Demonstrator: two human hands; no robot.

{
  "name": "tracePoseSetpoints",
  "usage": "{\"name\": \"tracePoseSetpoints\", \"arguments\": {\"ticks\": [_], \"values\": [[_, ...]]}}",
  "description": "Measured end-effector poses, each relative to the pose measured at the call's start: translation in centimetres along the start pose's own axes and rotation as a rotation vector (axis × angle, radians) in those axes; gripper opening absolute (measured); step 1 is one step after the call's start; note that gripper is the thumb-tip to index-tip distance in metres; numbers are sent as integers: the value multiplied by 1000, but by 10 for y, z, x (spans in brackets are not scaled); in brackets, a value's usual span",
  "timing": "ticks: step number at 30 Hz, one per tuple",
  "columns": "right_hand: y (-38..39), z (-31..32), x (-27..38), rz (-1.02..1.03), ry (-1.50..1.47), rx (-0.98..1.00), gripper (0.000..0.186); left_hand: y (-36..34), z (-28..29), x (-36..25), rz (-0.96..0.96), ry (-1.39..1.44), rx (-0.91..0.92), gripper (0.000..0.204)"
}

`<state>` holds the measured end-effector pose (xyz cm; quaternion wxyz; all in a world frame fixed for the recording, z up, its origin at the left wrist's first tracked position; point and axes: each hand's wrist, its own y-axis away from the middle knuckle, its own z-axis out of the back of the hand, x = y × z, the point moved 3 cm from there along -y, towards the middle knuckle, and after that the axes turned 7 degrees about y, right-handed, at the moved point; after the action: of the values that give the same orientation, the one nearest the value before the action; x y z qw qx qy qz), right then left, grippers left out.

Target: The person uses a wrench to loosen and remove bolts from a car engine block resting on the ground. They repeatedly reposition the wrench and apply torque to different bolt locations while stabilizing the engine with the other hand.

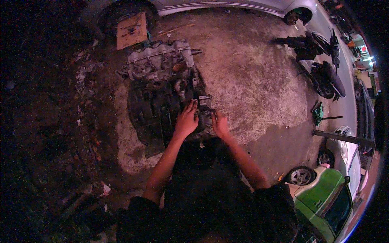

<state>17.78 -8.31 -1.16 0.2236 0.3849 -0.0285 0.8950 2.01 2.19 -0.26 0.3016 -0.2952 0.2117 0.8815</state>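
An engine block (152, 103), dark and greasy with a lighter metal head on its far end, lies on the concrete in front of me. My left hand (187, 120) rests on its near right part, fingers stretched forward and roughly flat. At the block's right edge, close to a small shiny metal stub (206, 97), is my right hand (220, 124). Its fingers are bent inward at a small dark part, and dim light hides what lies between them.
Beyond the engine stand a cardboard box (131, 31) and a silver car (227, 5). Motorcycles (324, 69) are at the right, with a green object (319, 113) nearer. A green and white car (324, 192) is at lower right. Scattered debris (83, 77) covers the left ground.
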Motion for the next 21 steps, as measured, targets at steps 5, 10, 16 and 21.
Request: {"name": "tracePoseSetpoints", "arguments": {"ticks": [5,10,16,21], "values": [[-31,0,0,138,139,-169,21,-2,-2,2,-25,30,-7,71],[-45,-7,-10,71,166,-82,21,-1,-3,2,-20,4,-8,71],[-60,-2,-9,179,96,-227,24,-1,-7,5,-4,-9,4,72],[-93,-3,-20,226,64,-206,27,2,-6,5,-2,-14,7,74]]}}
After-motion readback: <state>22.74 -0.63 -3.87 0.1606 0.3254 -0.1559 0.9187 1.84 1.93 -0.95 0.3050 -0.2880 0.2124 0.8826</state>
